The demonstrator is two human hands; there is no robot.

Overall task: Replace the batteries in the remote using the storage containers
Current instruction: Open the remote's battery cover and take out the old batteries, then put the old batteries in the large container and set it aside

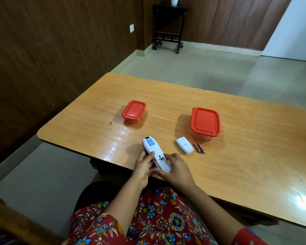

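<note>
1. Broadly, a glossy orange wood-grain laminate worktop (237, 156) with rounded corners carries everything.
2. Two clear plastic boxes with rounded red lids stand closed and well apart: the larger storage container (205, 123) to the right, the smaller storage container (134, 110) to the left.
3. Near the front edge, the white plastic remote (154, 152) lies back-up, battery bay uncovered, its long axis running away from the person and leaning left.
4. Left hand (143, 167) grips its left side, thumb on top; right hand (175, 169) cups its near end, fingers curled.
5. Just right, the white battery cover (184, 145) lies flat.
6. Beside it, two copper-coloured cylindrical batteries (199, 148) lie parallel.
</note>
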